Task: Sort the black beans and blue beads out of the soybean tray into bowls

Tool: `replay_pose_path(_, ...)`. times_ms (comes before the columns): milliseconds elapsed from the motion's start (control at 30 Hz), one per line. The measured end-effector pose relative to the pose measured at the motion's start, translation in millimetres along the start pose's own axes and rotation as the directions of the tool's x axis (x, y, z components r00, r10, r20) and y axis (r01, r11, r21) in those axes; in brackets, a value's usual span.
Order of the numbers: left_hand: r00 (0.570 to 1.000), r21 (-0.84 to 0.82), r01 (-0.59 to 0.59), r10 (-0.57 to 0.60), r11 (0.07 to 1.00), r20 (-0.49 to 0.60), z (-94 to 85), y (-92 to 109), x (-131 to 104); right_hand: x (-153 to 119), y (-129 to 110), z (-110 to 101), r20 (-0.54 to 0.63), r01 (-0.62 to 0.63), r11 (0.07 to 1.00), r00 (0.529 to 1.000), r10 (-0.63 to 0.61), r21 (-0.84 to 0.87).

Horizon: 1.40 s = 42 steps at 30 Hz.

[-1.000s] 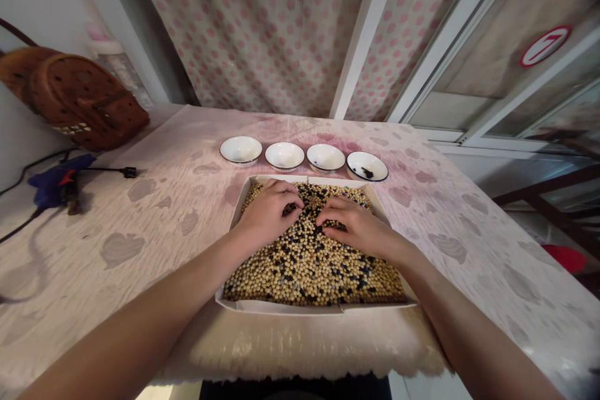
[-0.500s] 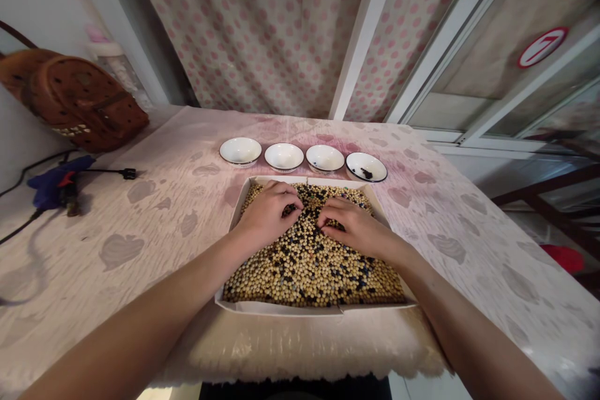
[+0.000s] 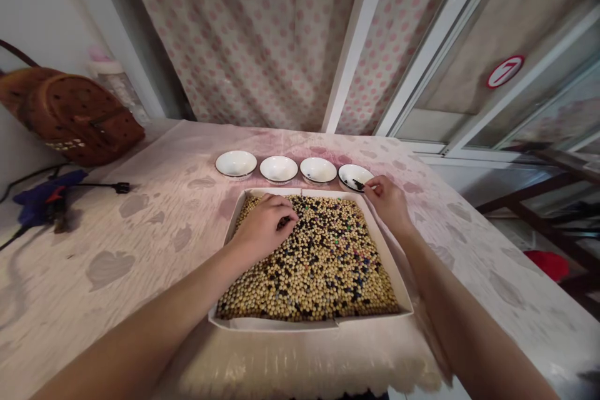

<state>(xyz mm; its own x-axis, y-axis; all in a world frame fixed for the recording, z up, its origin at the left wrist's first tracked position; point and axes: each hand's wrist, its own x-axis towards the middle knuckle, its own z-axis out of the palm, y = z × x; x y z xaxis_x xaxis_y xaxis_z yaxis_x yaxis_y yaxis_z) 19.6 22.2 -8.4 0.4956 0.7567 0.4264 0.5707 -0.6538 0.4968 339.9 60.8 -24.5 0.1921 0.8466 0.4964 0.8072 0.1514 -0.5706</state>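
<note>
A shallow white cardboard tray (image 3: 407,290) holds a layer of yellowish bean-like balls (image 3: 300,290), mixed with many black ones and a few blue, green and pink. Over the tray's left part, my left hand (image 3: 267,228) is closed, thumb and fingers curled together; what they hold, if anything, is hidden. My right hand (image 3: 390,203) reaches past the tray's far right corner. Its fingertips are pinched at the right rim of the rightmost white bowl (image 3: 345,172), beside a small heap of black bits (image 3: 358,184). Whatever is between them is too small to make out.
Three more dark-rimmed white bowls, left (image 3: 235,164), middle (image 3: 278,169) and right (image 3: 318,170), line up behind the tray; the right one holds a few dark specks. A blue glue gun (image 3: 44,200) with cables and a brown backpack (image 3: 77,115) are at the left.
My right hand has moved from the balls in the tray up and right to the rightmost bowl. My left hand stays over the tray. The camera view has shifted slightly.
</note>
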Motion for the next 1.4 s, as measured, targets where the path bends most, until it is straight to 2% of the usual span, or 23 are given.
replay_pose_path(100,1.000,-0.005,-0.005,0.005,1.000,-0.005,0.3,-0.1,0.0,4.5,14.0,2.5,0.022,-0.026,1.000,0.999,0.026,0.006)
replay_pose_path(233,1.000,-0.005,-0.008,0.008,1.000,-0.001,0.8,-0.7,-0.6,2.4,13.5,3.0,0.046,-0.003,1.000,0.999,0.002,0.026)
replay_pose_path(400,1.000,0.005,-0.017,0.017,1.000,-0.001,1.8,-2.5,-1.2,-4.4,-4.2,-1.2,-0.011,0.039,0.994,0.999,-0.038,0.098)
replay_pose_path(500,1.000,0.014,-0.020,0.020,1.000,0.012,2.1,-3.9,-1.1,-13.1,-23.7,-3.9,0.056,0.089,0.985,0.994,-0.098,0.145)
replay_pose_path(567,1.000,0.016,-0.024,0.023,1.000,0.015,2.2,-4.7,-0.9,-20.0,-36.8,-4.2,0.171,0.160,0.975,0.968,-0.186,0.153)
replay_pose_path(700,1.000,0.014,-0.018,0.018,1.000,0.022,1.7,-5.3,-0.7,-30.9,-51.4,0.1,0.357,0.289,0.948,0.879,-0.318,0.134)
replay_pose_path(900,1.000,0.026,-0.019,0.019,0.999,0.021,0.6,-4.8,-0.9,-35.2,-54.3,5.7,0.422,0.333,0.927,0.826,-0.375,0.172)
replay_pose_path(1067,0.999,0.041,-0.027,0.026,0.999,0.034,-1.2,-2.8,-0.2,-34.9,-58.6,4.0,0.477,0.371,0.882,0.743,-0.469,0.289)
replay_pose_path(1167,0.999,0.045,-0.026,0.025,0.999,0.035,-2.6,-0.9,-0.4,-33.7,-57.5,3.1,0.497,0.366,0.880,0.727,-0.474,0.303)
replay_pose_path(1400,0.999,0.049,-0.016,0.014,0.999,0.037,-3.6,0.2,-1.0,-31.8,-59.2,-4.0,0.526,0.334,0.897,0.728,-0.440,0.289)
